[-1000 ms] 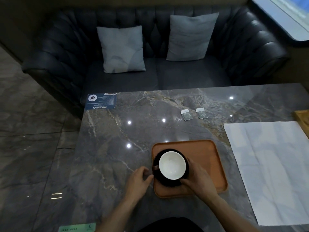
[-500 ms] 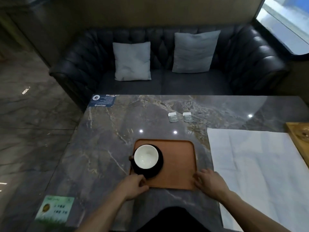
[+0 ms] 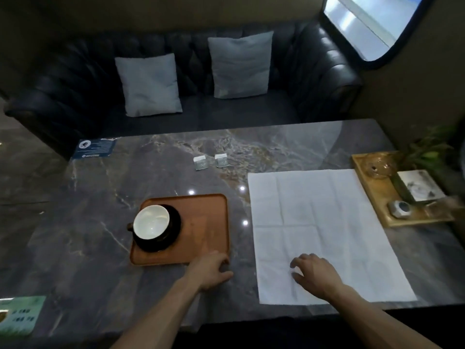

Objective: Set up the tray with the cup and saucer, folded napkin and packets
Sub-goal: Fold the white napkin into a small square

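An orange-brown tray (image 3: pixel 203 230) lies on the grey marble table. On its left half a dark cup (image 3: pixel 151 222) with a white inside stands on a black saucer (image 3: pixel 173 230). To the right a white napkin (image 3: pixel 319 222) is spread out flat, creased but unfolded. Two small packets (image 3: pixel 200 162) (image 3: pixel 221 160) rest further back on the table. My left hand (image 3: pixel 210 270) sits at the tray's near right corner, fingers curled, holding nothing. Over the napkin's near left part my right hand (image 3: pixel 314 273) hovers or rests with fingers apart.
A wooden tray (image 3: pixel 382 197) with a glass, a card and a small round object stands at the right edge, next to a plant (image 3: pixel 427 152). A blue card (image 3: pixel 94 148) lies at the far left corner, a green one (image 3: pixel 17 316) near left. A dark sofa (image 3: pixel 176 71) is beyond.
Both hands have left the cup and tray edges. My left hand went to the tray's right corner and my right hand onto the napkin. The view swung right.
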`<state>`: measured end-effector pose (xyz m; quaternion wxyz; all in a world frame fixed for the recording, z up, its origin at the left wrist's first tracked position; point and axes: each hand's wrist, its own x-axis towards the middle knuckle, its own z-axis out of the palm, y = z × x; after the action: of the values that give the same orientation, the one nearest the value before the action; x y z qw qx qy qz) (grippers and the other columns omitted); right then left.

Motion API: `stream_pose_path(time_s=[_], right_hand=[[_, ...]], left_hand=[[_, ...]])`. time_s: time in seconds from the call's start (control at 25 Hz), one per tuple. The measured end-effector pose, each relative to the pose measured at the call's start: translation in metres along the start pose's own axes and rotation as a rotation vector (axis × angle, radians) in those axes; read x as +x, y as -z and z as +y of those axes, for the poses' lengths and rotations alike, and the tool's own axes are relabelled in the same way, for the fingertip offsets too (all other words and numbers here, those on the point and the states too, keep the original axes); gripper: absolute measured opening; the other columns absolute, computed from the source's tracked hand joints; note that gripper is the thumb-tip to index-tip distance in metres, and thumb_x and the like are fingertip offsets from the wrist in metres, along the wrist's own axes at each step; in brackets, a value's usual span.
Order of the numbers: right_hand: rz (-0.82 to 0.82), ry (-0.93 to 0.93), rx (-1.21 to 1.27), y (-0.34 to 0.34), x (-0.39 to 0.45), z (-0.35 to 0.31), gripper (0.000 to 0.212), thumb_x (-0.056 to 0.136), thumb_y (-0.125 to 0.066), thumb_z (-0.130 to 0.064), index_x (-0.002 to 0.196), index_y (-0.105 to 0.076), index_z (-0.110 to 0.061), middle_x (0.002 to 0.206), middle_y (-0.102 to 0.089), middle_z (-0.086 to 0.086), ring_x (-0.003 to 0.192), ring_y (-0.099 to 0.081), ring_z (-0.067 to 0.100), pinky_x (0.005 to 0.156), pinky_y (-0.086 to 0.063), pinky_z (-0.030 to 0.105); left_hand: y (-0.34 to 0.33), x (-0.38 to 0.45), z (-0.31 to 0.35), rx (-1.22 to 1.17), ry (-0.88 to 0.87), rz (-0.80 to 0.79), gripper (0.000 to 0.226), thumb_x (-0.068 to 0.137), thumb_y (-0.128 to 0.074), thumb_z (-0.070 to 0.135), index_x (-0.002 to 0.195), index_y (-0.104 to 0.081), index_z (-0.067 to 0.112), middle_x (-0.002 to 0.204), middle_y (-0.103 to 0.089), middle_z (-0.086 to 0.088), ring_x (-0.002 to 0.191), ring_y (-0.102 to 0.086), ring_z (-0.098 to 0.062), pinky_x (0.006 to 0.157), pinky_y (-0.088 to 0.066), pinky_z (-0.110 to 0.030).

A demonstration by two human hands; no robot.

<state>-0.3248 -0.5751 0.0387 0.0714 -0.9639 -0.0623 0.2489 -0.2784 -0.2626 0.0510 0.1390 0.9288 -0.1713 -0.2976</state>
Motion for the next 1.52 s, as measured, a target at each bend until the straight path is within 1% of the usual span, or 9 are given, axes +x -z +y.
stream_pose_path(time_s=[0.44,0.6,0.76,0.88,1.08,1.2,1.32,1.4,1.52], right_hand=[[0.012,-0.287,0.098,-0.025,-0.072,0.069,0.040,0.094,-0.050,-0.044,0.132,-0.051,-0.032,0.139,-0.051,-0.008,0.122,-0.051,0.018,0.095,-0.043,0.034],[0.045,-0.338,0.118,-0.031,-0.082,0.097,0.048,0.089,-0.056,-0.047,0.135,-0.049,-0.034,0.143,-0.048,-0.009,0.122,-0.051,0.017,0.095,-0.044,0.035],[0.043,-0.292,0.061,-0.038,-0.090,0.148,0.070,0.081,-0.061,-0.061,0.143,-0.041,-0.034,0.151,-0.040,-0.006,0.135,-0.040,0.020,0.103,-0.041,0.039],[0.037,-0.195,0.055,-0.038,-0.096,0.188,0.082,0.075,-0.064,-0.068,0.145,-0.040,-0.031,0.154,-0.037,0.000,0.140,-0.035,0.025,0.108,-0.037,0.044],[-0.030,-0.006,-0.024,-0.039,-0.101,0.235,0.076,0.083,-0.064,-0.053,0.149,-0.032,-0.034,0.160,-0.026,-0.001,0.144,-0.029,0.025,0.113,-0.029,0.041],[0.045,0.045,0.037,-0.040,-0.105,0.241,0.067,0.081,-0.072,-0.043,0.141,-0.049,-0.027,0.152,-0.043,0.004,0.132,-0.047,0.031,0.103,-0.044,0.045],[0.159,0.112,0.046,-0.046,-0.111,0.244,0.063,0.066,-0.088,-0.028,0.125,-0.066,-0.019,0.133,-0.063,0.009,0.106,-0.066,0.033,0.083,-0.056,0.043],[0.198,0.188,0.019,-0.050,-0.116,0.247,0.062,0.058,-0.092,-0.017,0.117,-0.071,-0.017,0.124,-0.068,0.008,0.093,-0.069,0.029,0.078,-0.057,0.039],[0.209,0.258,0.007,-0.048,-0.117,0.255,0.057,0.050,-0.092,-0.013,0.104,-0.075,-0.020,0.117,-0.072,0.003,0.083,-0.071,0.023,0.073,-0.057,0.035]], left_hand=[[-0.043,0.037,0.064,0.089,-0.345,0.063,0.037,0.082,-0.060,0.047,0.113,-0.062,0.027,0.118,-0.059,0.006,0.110,-0.055,-0.014,0.087,-0.044,-0.030],[-0.053,0.042,0.076,0.125,-0.360,0.047,0.042,0.082,-0.058,0.049,0.118,-0.059,0.028,0.124,-0.055,0.007,0.113,-0.053,-0.015,0.086,-0.042,-0.032],[-0.071,0.039,0.093,0.164,-0.320,0.088,0.051,0.080,-0.056,0.051,0.125,-0.056,0.027,0.130,-0.053,0.005,0.119,-0.051,-0.017,0.100,-0.035,-0.032],[-0.084,0.030,0.108,0.170,-0.253,0.150,0.056,0.076,-0.065,0.048,0.126,-0.058,0.024,0.132,-0.055,-0.001,0.122,-0.053,-0.021,0.108,-0.031,-0.037],[-0.104,0.008,0.134,0.252,-0.118,0.199,0.074,0.066,-0.079,0.054,0.128,-0.061,0.018,0.137,-0.057,-0.011,0.126,-0.054,-0.027,0.106,-0.037,-0.057],[-0.112,-0.005,0.146,0.305,-0.060,0.097,0.086,0.064,-0.078,0.059,0.135,-0.055,0.017,0.145,-0.049,-0.013,0.133,-0.048,-0.030,0.107,-0.037,-0.058],[-0.114,-0.014,0.153,0.372,0.004,0.049,0.084,0.059,-0.082,0.050,0.133,-0.058,0.019,0.142,-0.053,-0.010,0.126,-0.056,-0.027,0.103,-0.042,-0.056],[-0.121,-0.021,0.155,0.387,-0.020,0.134,0.060,0.069,-0.067,0.032,0.127,-0.063,0.018,0.136,-0.058,-0.011,0.116,-0.063,-0.027,0.099,-0.046,-0.055],[-0.131,-0.028,0.152,0.399,-0.082,0.236,0.054,0.071,-0.039,0.022,0.114,-0.069,0.014,0.126,-0.066,-0.013,0.105,-0.068,-0.028,0.094,-0.050,-0.055]])
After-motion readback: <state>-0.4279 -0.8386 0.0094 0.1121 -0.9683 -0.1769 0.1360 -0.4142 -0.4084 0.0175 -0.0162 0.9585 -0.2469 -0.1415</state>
